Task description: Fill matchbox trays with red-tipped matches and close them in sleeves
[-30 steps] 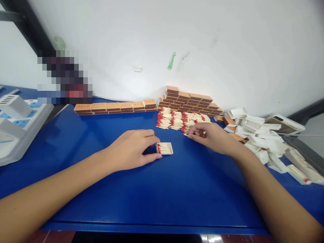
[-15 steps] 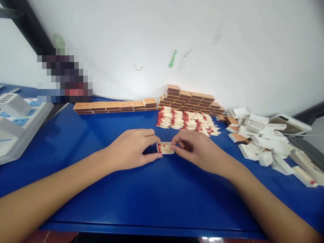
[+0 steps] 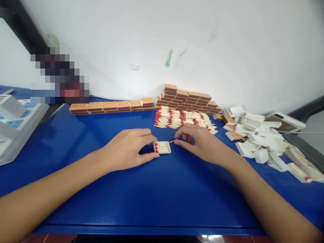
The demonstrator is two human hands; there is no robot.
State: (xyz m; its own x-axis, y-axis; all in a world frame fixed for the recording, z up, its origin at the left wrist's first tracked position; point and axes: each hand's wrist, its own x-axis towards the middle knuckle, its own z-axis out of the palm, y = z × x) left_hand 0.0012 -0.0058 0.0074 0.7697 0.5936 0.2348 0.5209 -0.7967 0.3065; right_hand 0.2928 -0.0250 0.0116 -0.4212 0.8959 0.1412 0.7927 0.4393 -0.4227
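Note:
A small white matchbox tray [image 3: 170,151] lies on the blue table, with red-headed matches [image 3: 162,147] side by side in it, heads to the left. My left hand [image 3: 130,146] grips the tray's left end between thumb and fingers. Just off the right end, my right hand [image 3: 196,141] pinches a single matchstick [image 3: 173,140] between thumb and forefinger; it slants down toward the tray's upper right corner. Behind my right hand spreads a wide pile of loose matches [image 3: 174,118], partly hidden by its knuckles.
Closed matchboxes form a row [image 3: 110,107] and a stepped stack [image 3: 186,97] along the wall. Empty white trays [image 3: 265,140] and a few orange sleeves [image 3: 234,136] are heaped at right, near a phone-like object [image 3: 288,120]. A white power strip [image 3: 27,130] stands at left.
My right hand has drawn back from over the tray to its right, and a matchstick now shows in its fingertips. My left hand stays on the tray. The view has shifted slightly.

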